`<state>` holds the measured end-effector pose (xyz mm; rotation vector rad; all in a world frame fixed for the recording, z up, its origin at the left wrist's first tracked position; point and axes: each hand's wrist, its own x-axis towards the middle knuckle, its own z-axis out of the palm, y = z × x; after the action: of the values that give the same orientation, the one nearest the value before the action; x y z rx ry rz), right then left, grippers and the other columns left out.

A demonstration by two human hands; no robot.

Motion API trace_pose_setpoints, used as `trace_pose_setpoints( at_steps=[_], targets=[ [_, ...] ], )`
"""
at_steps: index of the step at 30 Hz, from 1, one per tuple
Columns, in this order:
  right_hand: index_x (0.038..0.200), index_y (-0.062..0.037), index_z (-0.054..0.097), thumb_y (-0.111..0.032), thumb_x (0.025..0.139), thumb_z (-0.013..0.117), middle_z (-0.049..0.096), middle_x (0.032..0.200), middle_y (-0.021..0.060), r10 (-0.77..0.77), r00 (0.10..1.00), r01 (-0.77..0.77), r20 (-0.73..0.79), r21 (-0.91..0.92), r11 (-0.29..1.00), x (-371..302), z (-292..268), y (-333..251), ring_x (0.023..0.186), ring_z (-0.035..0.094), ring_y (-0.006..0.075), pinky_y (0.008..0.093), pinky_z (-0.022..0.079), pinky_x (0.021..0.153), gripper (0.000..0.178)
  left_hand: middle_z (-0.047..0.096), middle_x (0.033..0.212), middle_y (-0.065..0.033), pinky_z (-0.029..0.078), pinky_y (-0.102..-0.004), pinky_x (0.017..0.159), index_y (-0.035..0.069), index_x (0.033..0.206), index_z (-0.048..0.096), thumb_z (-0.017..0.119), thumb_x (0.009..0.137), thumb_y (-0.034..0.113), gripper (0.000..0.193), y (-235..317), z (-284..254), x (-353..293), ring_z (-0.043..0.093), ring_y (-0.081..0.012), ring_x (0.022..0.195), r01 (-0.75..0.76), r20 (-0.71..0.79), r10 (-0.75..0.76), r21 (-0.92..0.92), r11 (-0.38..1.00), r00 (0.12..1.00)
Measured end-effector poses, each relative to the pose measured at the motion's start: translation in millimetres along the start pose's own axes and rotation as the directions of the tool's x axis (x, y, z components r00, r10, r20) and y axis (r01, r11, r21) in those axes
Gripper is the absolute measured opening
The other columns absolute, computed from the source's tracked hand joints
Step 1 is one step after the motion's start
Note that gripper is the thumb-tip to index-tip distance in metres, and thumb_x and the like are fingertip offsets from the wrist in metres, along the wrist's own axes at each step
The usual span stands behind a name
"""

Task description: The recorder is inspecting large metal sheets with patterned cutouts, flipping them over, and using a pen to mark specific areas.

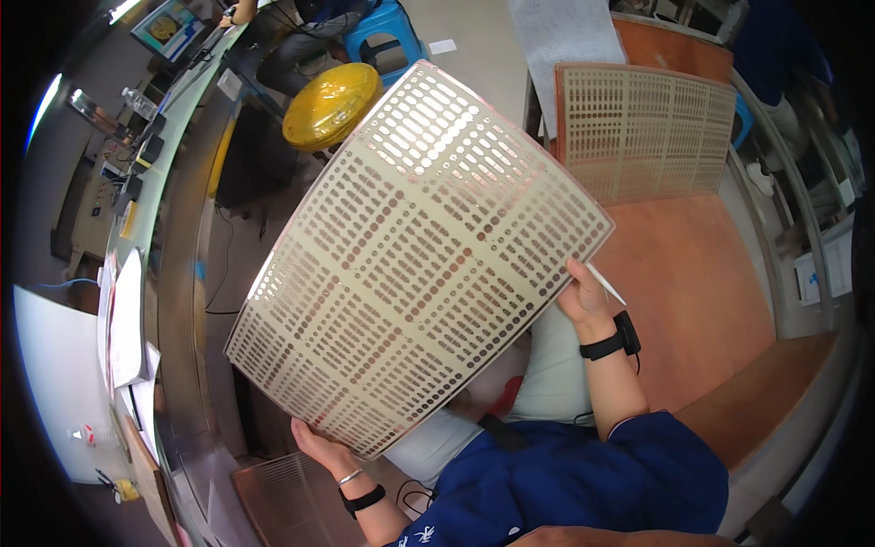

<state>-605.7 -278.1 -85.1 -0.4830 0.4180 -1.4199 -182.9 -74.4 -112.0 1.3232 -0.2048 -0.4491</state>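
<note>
A large pale panel (392, 264), which looks like a circuit board sheet with rows of shiny metallic pads, is held up and tilted before me. My left hand (317, 447) grips its near lower corner, the thumb on the edge and the other fingers mostly hidden beneath. On the right edge, my right hand (583, 294) is closed around the panel's border. A slim white pen-like stick (605, 283) juts out from that same hand. Light glares off the pads at the panel's far end.
A similar panel (647, 128) leans on a copper-brown surface (684, 264) to the right. Left stands a long bench (173, 173) with papers (128, 319), a bottle (138, 103) and a monitor (169, 32). Beyond are a yellow round stool (333, 105), a blue stool (387, 32) and a seated person (305, 50).
</note>
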Motion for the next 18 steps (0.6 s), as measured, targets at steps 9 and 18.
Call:
trace_pose_setpoints(
  at_steps=[9,18],
  targets=[
    [0.126,0.0013,0.048,-0.009,0.08,0.067,0.054,0.125,0.0101,-0.002,1.0,0.002,0.018,0.026,1.0,0,-8,0,0.117,0.051,0.0221,0.0358,0.04,0.102,0.051,0.059,0.112,-0.0139,0.05,-0.0334,0.087,-0.005,0.115,0.051,0.035,0.098,0.018,0.032,-1,2,-1,0.059,-0.0206,0.101,-0.033,-0.009,0.033,-0.016,0.999,0.999],
    [0.128,0.0013,0.046,-0.01,0.083,0.063,0.053,0.127,0.0102,-0.044,0.999,0.045,0.007,-0.054,0.998,11,-22,0,0.119,0.05,0.0224,0.0365,0.038,0.104,0.05,0.059,0.11,-0.0118,0.049,-0.0321,0.085,-0.003,0.111,0.051,0.044,0.1,0.025,0.031,0,8,-10,0.059,-0.0194,0.099,-0.028,-0.009,0.027,-0.132,0.991,1.0]
  ],
)
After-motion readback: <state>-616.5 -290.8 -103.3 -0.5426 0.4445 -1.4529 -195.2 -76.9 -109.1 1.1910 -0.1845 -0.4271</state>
